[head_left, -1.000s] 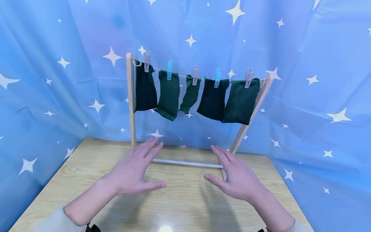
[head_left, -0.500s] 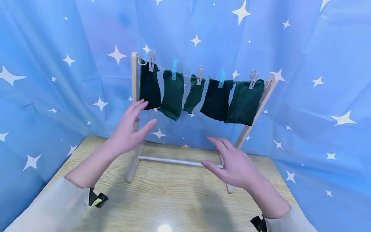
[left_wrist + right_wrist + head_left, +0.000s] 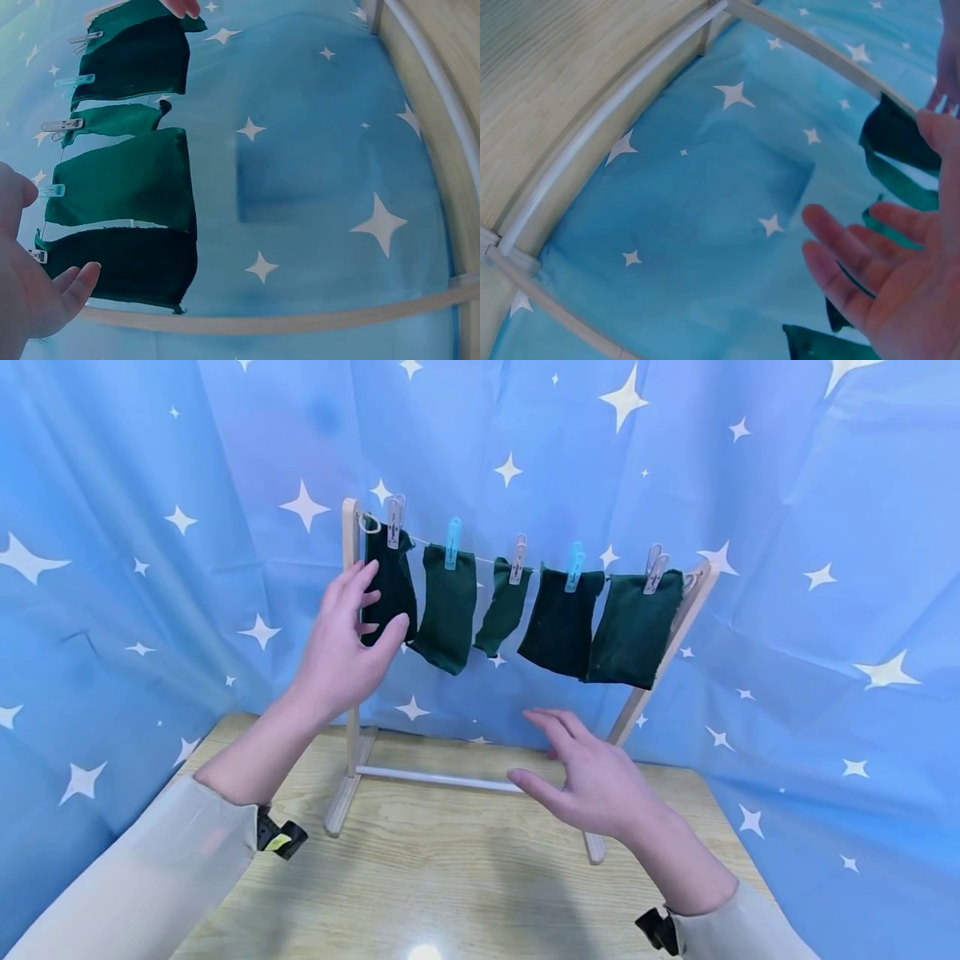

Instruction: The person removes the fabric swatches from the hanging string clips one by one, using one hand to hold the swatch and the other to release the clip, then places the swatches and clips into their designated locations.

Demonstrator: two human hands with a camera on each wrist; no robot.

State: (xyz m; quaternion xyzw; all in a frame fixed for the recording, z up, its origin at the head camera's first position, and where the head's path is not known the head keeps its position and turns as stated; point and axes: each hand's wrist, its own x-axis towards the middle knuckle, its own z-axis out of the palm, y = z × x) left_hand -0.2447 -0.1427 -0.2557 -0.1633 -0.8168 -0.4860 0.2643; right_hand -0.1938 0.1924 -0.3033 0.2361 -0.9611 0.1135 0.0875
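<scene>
A person's left hand (image 3: 347, 643), fingers spread and relaxed, reaches up to the leftmost dark green cloth (image 3: 390, 585) on a small wooden drying rack (image 3: 349, 635), thumb at the cloth's lower edge; whether it actually touches is hard to tell. The right hand (image 3: 592, 781) hovers open and empty above the wooden table (image 3: 465, 877), in front of the rack's white crossbar (image 3: 435, 777). Five dark green cloths hang in a row from a sagging line, each pinned by one clip, here a clear clip (image 3: 394, 522), so they dangle freely before a blue star-printed backdrop (image 3: 150, 527).
</scene>
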